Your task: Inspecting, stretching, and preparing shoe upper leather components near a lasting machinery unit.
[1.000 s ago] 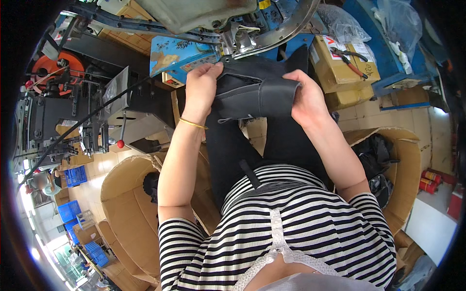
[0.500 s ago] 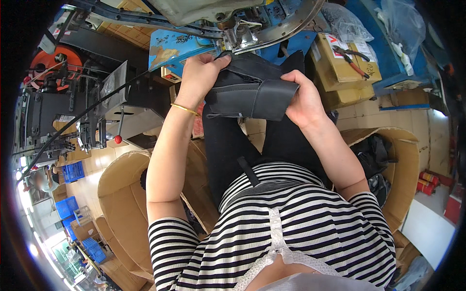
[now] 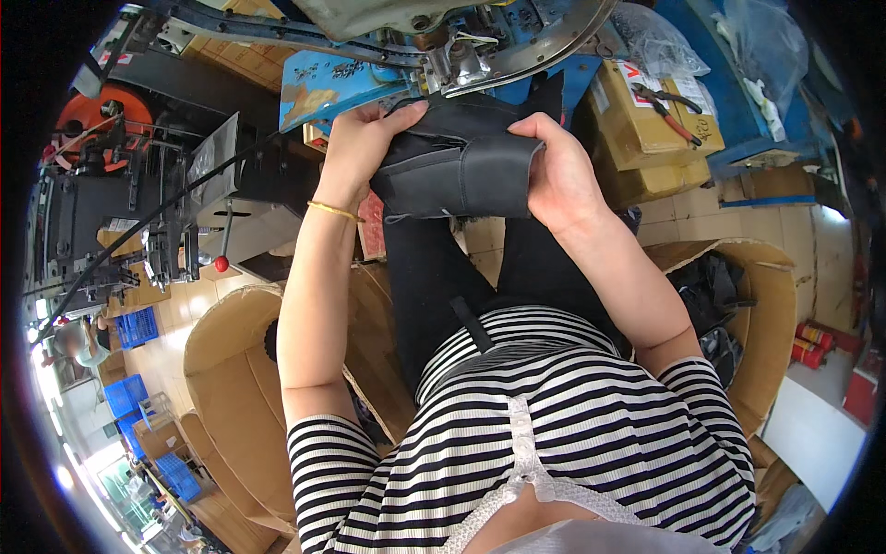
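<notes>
Between my hands is a black leather-like piece with stitched seams, folded over into a broad band with a slit-like opening near its top. A loose thread end shows at its lower left corner. My left hand grips the left end, thumb on top and fingers mostly hidden behind. At the right end my right hand pinches the piece, thumb along the upper edge and fingers underneath. A dark pointed flap sticks up past the right thumb. Just beyond the piece is the metal working head of a machine.
Right of the machine, pliers lie on a stack of cardboard boxes beside clear plastic bags. Open cartons stand at both sides of my legs; the right carton holds black pieces. A red-knobbed lever juts out at left, near another machine.
Both hands have drawn the black piece slightly left and turned it a little. My right hand's fingers have shifted further underneath its right end.
</notes>
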Available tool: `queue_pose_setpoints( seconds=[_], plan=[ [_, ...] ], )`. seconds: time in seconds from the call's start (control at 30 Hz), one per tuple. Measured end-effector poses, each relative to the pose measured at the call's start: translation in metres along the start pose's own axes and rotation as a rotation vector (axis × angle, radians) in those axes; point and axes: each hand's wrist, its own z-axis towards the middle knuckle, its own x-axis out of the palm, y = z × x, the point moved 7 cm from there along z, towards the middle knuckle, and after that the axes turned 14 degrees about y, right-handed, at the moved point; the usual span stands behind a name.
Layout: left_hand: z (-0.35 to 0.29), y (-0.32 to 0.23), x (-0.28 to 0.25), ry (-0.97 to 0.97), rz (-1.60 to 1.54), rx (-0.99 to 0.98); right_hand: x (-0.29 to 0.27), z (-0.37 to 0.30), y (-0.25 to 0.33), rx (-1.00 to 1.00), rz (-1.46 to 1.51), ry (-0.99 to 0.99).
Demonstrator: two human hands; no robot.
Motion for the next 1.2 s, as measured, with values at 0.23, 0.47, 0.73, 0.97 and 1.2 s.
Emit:
queue_pose_setpoints(
  seconds=[0.23,0.47,0.73,0.97,1.2],
  plan=[
    [0.004,-0.02,-0.004,-0.051,0.475,-0.046,-0.009,-0.005,-0.007,0.005,0.026,-0.012],
    [0.011,-0.006,-0.007,0.001,0.344,-0.109,-0.001,-0.006,-0.008,0.0,0.059,-0.027],
    [0.023,-0.023,0.008,0.239,0.31,-0.01,0.001,-0.006,-0.003,-0.029,0.045,-0.054],
    [0.03,0.015,0.01,0.287,-0.084,-0.25,0.012,-0.009,0.01,-0.046,-0.084,0.025],
    [0.018,-0.002,0.014,0.174,0.03,-0.242,-0.004,-0.004,0.002,-0.01,-0.021,0.0]
  ],
)
